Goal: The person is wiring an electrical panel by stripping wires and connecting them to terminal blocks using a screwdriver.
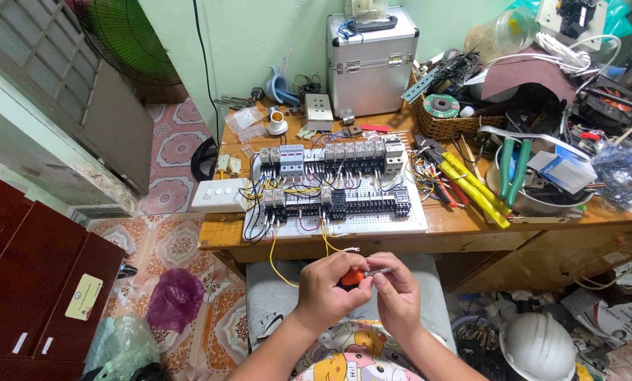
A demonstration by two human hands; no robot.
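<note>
The wooden counter (471, 224) carried the work, crowded along its back edge and right end. Near the back edge stood a ribbed aluminium case (371, 60), with a wicker basket (448, 125) of odds and ends beside it. At the front edge, near the middle, lay a white perforated panel (400, 222) already filled with two rows of breakers and terminal blocks (333, 180); many short wires looped between them, so most of the wiring looked finished. At the panel's left, close to the front-left corner, sat a white switch box (219, 195). To the right of the panel lay yellow-handled pliers (475, 187) and green-handled cutters (513, 169).

Some leads remained loose. A yellow wire (279, 264) hung from the panel's front edge over the counter's front edge toward the person's lap, and another yellow lead beside it ended in a bare tip, unconnected.

Below the front edge, both hands met over the lap. The left hand (328, 286) was clenched around the orange handle of a small screwdriver (362, 274), while the fingers (389, 281) of the right hand (399, 293) pinched its metal shaft near the tip. Whether a wire end sat between them could not be told.
</note>
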